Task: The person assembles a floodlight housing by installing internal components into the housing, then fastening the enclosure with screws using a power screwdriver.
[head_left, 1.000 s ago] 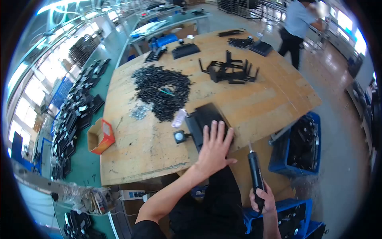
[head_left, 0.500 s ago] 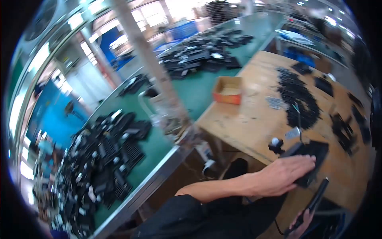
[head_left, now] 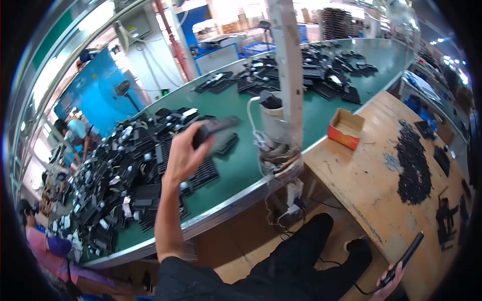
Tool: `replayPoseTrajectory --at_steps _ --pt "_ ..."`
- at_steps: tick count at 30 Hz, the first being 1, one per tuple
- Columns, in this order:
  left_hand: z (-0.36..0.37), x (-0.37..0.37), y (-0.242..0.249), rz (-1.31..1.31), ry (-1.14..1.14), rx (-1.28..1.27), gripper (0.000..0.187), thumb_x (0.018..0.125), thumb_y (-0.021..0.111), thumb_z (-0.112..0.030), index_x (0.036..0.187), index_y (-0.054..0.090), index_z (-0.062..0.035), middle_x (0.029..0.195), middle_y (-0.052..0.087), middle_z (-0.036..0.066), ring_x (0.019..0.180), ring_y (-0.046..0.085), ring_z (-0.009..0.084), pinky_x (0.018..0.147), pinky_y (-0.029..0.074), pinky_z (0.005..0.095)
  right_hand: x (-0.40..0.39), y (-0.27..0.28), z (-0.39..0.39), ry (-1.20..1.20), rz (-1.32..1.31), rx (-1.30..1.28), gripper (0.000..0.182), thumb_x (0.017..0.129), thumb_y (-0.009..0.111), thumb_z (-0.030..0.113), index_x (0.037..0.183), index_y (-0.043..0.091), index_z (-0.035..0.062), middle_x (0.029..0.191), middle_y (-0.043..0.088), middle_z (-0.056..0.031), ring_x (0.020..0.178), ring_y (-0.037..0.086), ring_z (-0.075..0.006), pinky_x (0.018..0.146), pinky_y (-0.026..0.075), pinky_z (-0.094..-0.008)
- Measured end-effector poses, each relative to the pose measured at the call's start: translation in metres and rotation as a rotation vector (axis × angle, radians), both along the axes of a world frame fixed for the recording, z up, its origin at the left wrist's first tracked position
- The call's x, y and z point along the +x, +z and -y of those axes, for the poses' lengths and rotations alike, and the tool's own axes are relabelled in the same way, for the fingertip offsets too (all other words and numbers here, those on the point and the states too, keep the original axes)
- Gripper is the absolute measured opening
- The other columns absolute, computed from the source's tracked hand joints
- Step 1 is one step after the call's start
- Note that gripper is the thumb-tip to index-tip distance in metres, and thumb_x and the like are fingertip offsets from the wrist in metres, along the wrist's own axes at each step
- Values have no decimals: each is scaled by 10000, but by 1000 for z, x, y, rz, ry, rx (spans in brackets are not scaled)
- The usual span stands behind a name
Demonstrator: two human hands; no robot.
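Note:
My left hand (head_left: 183,155) is raised over the green conveyor belt, its fingers and thumb closed round a black device (head_left: 216,128) that is smeared by motion. Below and left of it lies a large heap of black devices (head_left: 140,175), some with ribbed faces and small white domes. At the lower right, my right hand (head_left: 390,279) grips a slim black electric screwdriver (head_left: 405,257) with a cable, its tip pointing up beside the wooden table.
The wooden table (head_left: 346,185) carries a pile of black screws (head_left: 414,165), a red and yellow box (head_left: 346,128) and several black parts. A white post (head_left: 288,75) stands at the edge of the green belt (head_left: 241,160). People (head_left: 50,246) are at the far left.
My left hand has left the table and swung left over the belt with the black device. The view has turned left. My right hand still holds the screwdriver low at the right.

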State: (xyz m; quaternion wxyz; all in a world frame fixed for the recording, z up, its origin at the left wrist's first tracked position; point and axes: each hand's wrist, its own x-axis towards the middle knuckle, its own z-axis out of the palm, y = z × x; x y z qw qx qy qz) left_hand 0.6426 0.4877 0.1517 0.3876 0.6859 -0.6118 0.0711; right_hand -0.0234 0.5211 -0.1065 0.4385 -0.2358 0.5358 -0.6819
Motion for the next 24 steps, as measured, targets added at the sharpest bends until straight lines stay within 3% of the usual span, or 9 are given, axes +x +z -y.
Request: replayPoseTrajectory --at_steps 2,4,9,12,15,17,19,21,24 --pt "59 55 -25 294 89 40 407 909 760 -177 1297 679 -83 1068 755 218 954 734 419 816 569 471 6 6 -5 -49 101 42 304 1039 626 320 1248 487 148 752 574 -12 434 533 -120 288 414 -298" --pt "110 124 -64 443 228 120 396 909 701 -143 1305 701 -134 1186 751 184 1066 723 420 906 569 506 20 21 -16 -48 -5 65 265 1064 602 339 1231 505 158 802 587 0 455 534 -93 307 404 -270" --pt "149 296 -133 779 302 103 446 833 597 23 1265 688 -44 1306 716 175 1214 662 370 1014 516 492 36 55 -33 -77 -16 -20 330 1057 618 218 1336 482 109 788 605 -43 428 549 -110 299 395 -257" --pt "139 323 -134 626 549 578 336 862 596 -9 1186 681 -34 1182 713 207 1191 649 412 988 513 521 30 49 -36 -153 45 4 331 1049 629 208 1328 483 106 786 604 -49 437 558 -120 303 402 -267" --pt "130 411 -161 373 304 546 536 820 605 -18 1354 644 8 1286 676 290 1293 621 418 1101 486 458 25 56 -33 -160 46 18 248 1042 645 190 1224 497 107 798 620 -60 469 587 -130 328 417 -273" --pt "125 417 -158 156 313 559 501 802 599 -16 1296 644 55 1270 678 280 1261 637 397 1098 474 441 20 57 -27 -154 48 -30 290 1035 657 185 1258 506 77 801 621 -67 470 590 -127 329 416 -265" --pt "124 402 -135 209 213 755 449 784 593 -1 1219 643 98 1166 709 268 1119 688 403 1018 516 444 15 60 -19 -161 6 -48 310 1030 665 193 1271 522 59 807 621 -65 473 593 -120 334 420 -255" --pt "112 388 -130 523 198 387 324 801 595 -23 1101 666 76 1009 735 227 897 723 295 747 558 402 7 64 -13 -196 -35 -47 330 1027 668 197 1291 531 56 805 620 -62 474 593 -116 339 421 -251" --pt "91 308 -82 412 123 617 321 810 624 -50 1098 676 82 957 739 210 841 724 262 721 548 381 -18 57 -8 -246 -104 -48 370 1023 671 206 1334 543 52 800 618 -55 474 592 -112 346 419 -243"
